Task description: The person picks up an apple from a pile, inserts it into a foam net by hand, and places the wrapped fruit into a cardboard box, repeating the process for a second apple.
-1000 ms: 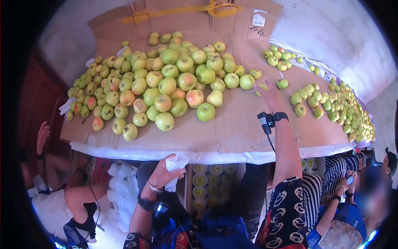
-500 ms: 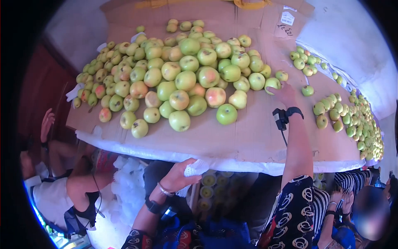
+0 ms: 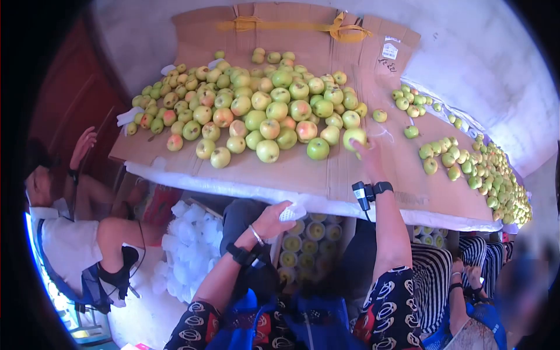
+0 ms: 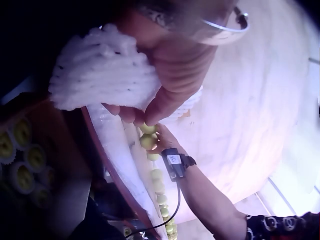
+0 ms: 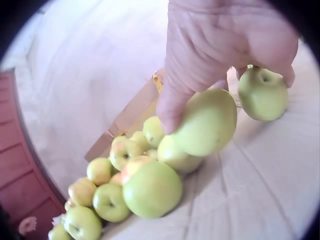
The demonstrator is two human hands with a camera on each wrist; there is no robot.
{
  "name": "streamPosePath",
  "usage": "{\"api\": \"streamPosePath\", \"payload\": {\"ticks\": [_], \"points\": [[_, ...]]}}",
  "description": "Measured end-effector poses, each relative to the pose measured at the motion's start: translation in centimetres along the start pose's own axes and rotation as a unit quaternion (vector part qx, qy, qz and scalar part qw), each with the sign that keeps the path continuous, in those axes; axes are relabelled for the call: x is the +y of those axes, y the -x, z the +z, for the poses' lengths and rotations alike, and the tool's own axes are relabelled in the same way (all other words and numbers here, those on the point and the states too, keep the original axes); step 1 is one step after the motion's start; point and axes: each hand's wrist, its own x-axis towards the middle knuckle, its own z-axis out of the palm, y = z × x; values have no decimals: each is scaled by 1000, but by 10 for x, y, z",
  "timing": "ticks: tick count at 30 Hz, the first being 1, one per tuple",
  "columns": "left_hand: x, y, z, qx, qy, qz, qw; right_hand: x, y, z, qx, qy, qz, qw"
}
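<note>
Round yellow-green apple (image 3: 353, 138), held in the right-hand grip (image 3: 371, 162), is beside the green-and-red apple pile (image 3: 255, 120) on the brown cardboard-covered surface (image 3: 291, 174); the left-hand grip (image 3: 270, 223) holds a white foam-mesh sleeve (image 4: 102, 72) before the near edge, presumably to avoid obstructing the pick.

Apples (image 3: 268, 150) are showing yellow-green with red blushes against brown cardboard (image 3: 286, 175) and yellow tape (image 3: 344, 32), while a foam net (image 4: 102, 72) is gleaming white, a black sleeve (image 3: 392, 309) is sporting pale ring motifs, and striped clothing (image 3: 430, 280) is flashing black and white
</note>
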Motion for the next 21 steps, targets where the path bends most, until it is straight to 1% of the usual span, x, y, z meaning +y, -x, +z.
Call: {"api": "streamPosePath", "payload": {"ticks": [1,2,3,4,5,6,7,9,10,11,13,14,15,16,17,19,20,21], "points": [[0,4,2,17,21,30,999,-9,7,-12,4,-144,47,988],[-9,7,7,33,57,30,997,-18,14,-22,9,-286,91,954],[-16,11,10,48,92,33,994,-26,23,-31,11,-288,86,954],[-4,18,10,50,91,38,994,-28,35,-41,42,-426,88,899],[6,27,13,37,173,33,984,-28,48,-51,72,-552,91,826],[12,37,19,21,255,23,966,-13,57,-62,45,-616,79,782],[9,49,29,17,259,16,966,-11,82,-69,48,-614,88,783],[7,60,37,8,199,41,979,-16,126,-88,8,-664,20,747],[9,66,45,6,183,19,983,-17,151,-90,-14,-678,41,734],[19,72,48,18,41,44,998,-20,177,-87,-37,-690,63,720],[38,76,55,-27,-31,64,997,-30,225,-75,-73,-651,47,754],[45,79,58,-31,-32,61,997,-35,247,-66,-89,-653,54,750],[53,79,59,-63,-57,41,996,-40,265,-56,-104,-656,57,745],[58,78,58,-95,-85,24,992,-42,283,-45,-110,-642,76,755],[57,78,57,-98,-92,28,991,-42,297,-36,-115,-626,94,766],[54,81,61,-64,-101,60,991,-42,318,-19,-130,-632,134,752],[56,79,64,-68,-101,61,991,-41,327,-13,-159,-675,115,711],[59,79,64,-40,-123,58,990,-44,332,-10,-156,-677,118,710]]}}
